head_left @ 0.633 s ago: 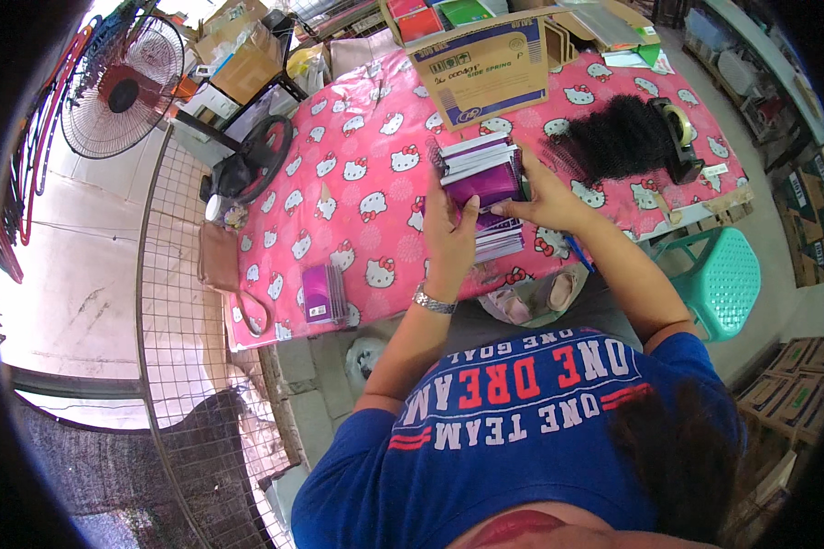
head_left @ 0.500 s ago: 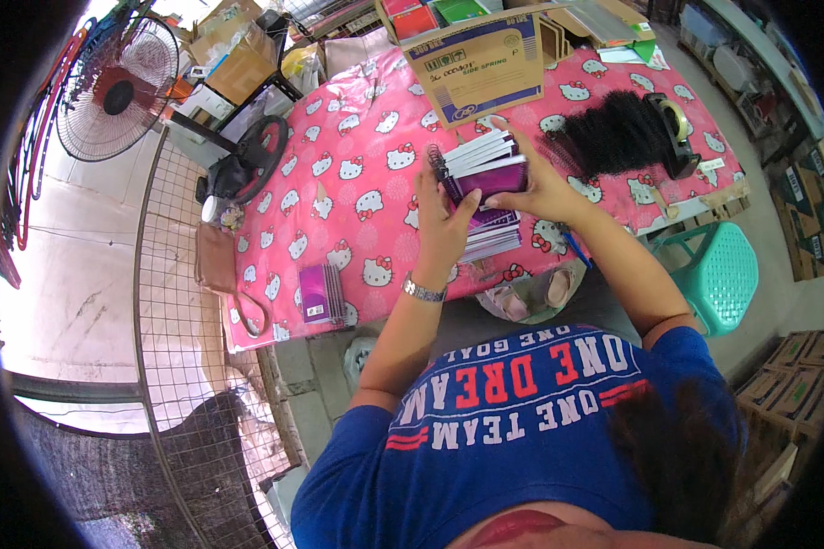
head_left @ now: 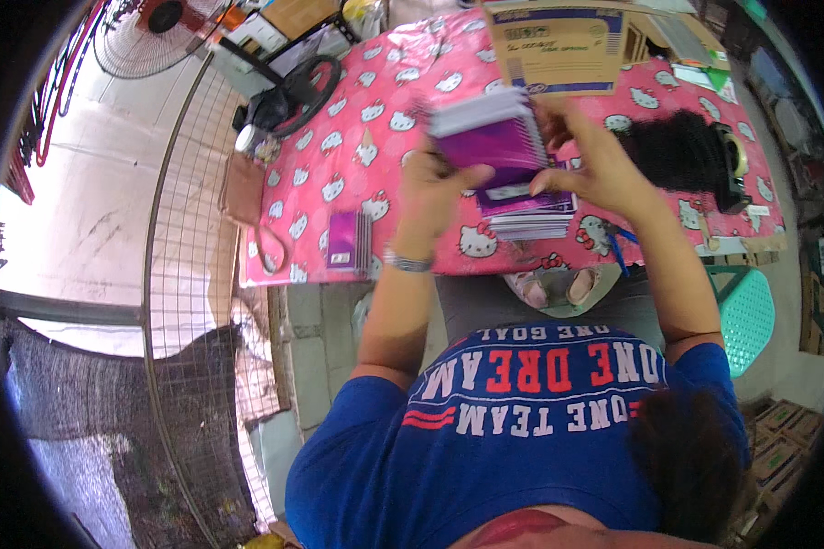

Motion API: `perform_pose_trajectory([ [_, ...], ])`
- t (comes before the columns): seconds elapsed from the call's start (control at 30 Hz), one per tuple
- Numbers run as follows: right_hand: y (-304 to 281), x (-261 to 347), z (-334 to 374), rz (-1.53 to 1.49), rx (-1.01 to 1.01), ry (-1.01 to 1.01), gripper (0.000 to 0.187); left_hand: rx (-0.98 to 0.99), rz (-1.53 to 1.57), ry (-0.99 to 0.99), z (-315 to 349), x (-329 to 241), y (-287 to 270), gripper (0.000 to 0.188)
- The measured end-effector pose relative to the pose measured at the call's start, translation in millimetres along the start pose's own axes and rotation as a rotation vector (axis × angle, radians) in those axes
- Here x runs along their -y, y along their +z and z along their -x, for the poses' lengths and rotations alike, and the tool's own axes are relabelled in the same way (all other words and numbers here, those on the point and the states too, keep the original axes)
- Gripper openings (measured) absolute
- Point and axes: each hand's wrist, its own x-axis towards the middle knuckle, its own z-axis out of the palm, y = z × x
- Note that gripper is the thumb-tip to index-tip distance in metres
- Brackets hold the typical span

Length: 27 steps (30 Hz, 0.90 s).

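A bundle of purple spiral notebooks [head_left: 494, 146] is held up above the table, slightly blurred. White page edges show along its far side and a wire coil along its right side. My left hand [head_left: 435, 188] grips its left end, with the thumb across the near cover. At the coil side, my right hand [head_left: 595, 169] holds the bundle between thumb and fingers. Below it, a stack of similar notebooks [head_left: 531, 225] lies on the table, partly hidden by the bundle. Farther left, a smaller pile of purple notebooks [head_left: 346, 242] lies near the front edge.
A pink patterned cloth covers the table [head_left: 403, 206]. An open cardboard box [head_left: 558, 55] stands at the back; black coil bristles [head_left: 673, 151] and a tape dispenser [head_left: 731, 169] sit right. Blue pens [head_left: 621, 252] lie near the front edge, a brown pouch [head_left: 241, 190] at the left edge.
The fanned notebooks in my hands have been turned and brought closer together: the coil edge, at left before, now faces right. The whole view has shifted with my head.
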Motion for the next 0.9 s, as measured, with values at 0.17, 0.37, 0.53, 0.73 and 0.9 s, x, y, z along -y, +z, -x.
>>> perform_pose_trajectory([
  [0.17, -15, -20, 5, 0.042, -0.281, -0.085, 0.080, -0.172, 0.272, -0.246, 21, 10, -171, 0.042],
  [0.37, -18, -86, 51, -0.265, -0.369, 0.184, 0.072, -0.227, 0.048, -0.770, 57, 87, -319, 0.038],
  [0.53, -30, -97, 70, -0.185, -0.400, 0.235, 0.071, -0.195, 0.067, -0.952, 44, 114, -328, 0.043],
  [0.73, -33, -100, 70, -0.165, -0.398, 0.281, 0.070, -0.170, -0.087, -0.975, 53, 117, -361, 0.050],
  [0.9, -34, -111, 74, -0.092, -0.419, 0.287, 0.068, -0.059, -0.505, -1.044, 39, 101, -332, 0.082],
])
